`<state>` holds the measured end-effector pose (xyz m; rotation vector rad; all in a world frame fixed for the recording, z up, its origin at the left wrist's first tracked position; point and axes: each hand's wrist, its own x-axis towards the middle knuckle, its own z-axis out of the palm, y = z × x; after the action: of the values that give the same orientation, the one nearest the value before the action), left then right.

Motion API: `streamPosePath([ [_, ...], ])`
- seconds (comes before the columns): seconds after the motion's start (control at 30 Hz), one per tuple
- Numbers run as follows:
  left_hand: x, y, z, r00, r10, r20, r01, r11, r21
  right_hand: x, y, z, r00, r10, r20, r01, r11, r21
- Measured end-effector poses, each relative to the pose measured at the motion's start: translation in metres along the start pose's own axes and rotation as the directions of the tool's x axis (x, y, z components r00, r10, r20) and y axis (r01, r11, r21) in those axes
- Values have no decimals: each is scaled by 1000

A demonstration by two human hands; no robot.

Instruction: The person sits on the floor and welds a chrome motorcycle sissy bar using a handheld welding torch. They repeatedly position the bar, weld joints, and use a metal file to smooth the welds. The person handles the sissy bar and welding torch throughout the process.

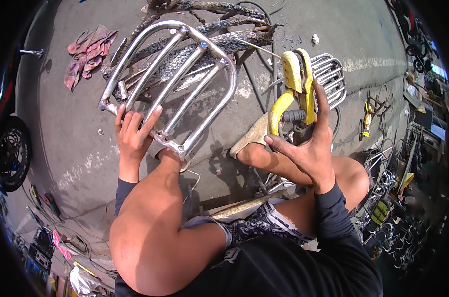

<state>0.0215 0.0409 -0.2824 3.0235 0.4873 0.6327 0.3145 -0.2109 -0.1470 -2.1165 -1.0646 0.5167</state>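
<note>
My left hand (135,133) grips the near lower edge of a shiny metal rack (176,84) made of bent and straight tubes. Bluish weld marks show where its bars meet the far frame. The rack leans on a rough, spatter-crusted metal stand (254,37). In my right hand (311,156) is a yellow welding electrode holder (282,105), fingers around its far side and thumb near its lower end. A thin welding rod (259,48) sticks out of its jaws toward the upper left, its tip close to the stand and apart from the rack's tubes.
A second tube rack (328,76) lies right of the holder. Dark cable (254,86) runs over the concrete floor. A stained pink rag (88,54) lies at the left, a motorcycle wheel (12,153) beyond it. A yellow packet (367,121) and heaped metal parts (400,232) lie at the right.
</note>
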Motion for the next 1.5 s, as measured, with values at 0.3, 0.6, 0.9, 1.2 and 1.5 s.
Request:
streamPosePath([
  [0.3,5,0,-3,998,40,-44,-38,998,42,14,1,4,999,-11,31,18,977,-210],
  [0.6,-3,7,2,996,-79,-35,77,996,-54,11,2,-1,1000,-23,13,26,982,-188],
  [0.9,-5,13,2,987,-160,-20,157,982,-108,7,6,4,1000,-11,-23,8,990,-142],
  [1.2,-5,11,7,989,-136,-63,130,987,-96,-7,14,5,977,-199,-81,190,976,-104],
  [1.5,-6,11,-2,993,-121,5,121,989,-91,-29,22,5,973,-230,36,233,961,-150],
])
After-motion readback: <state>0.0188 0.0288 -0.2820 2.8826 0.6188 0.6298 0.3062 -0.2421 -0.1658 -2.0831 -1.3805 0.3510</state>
